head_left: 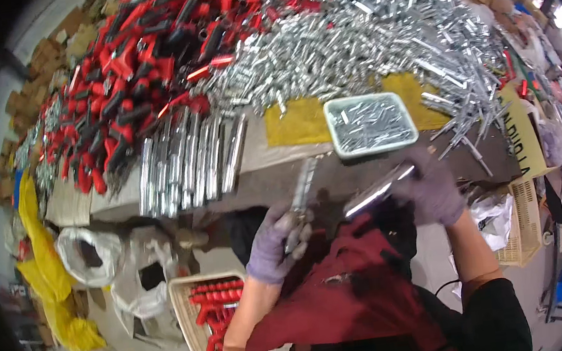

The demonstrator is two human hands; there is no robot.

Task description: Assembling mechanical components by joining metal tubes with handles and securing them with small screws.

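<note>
My left hand, in a thin purple glove, is closed around a long silvery metal rod that points up and away over the table's front edge; its lower part lies inside my fingers. My right hand, gloved the same way and smeared by motion, grips a shiny chrome tube by its far end. The tube slants down to the left above my dark red apron. Just beyond both hands, a white plastic tray holds many small metal pins.
Chrome tubes lie side by side at left on the table. Behind them rise a heap of red and black handles and a large pile of small metal parts. A basket of red parts stands at lower left, a yellow crate at right.
</note>
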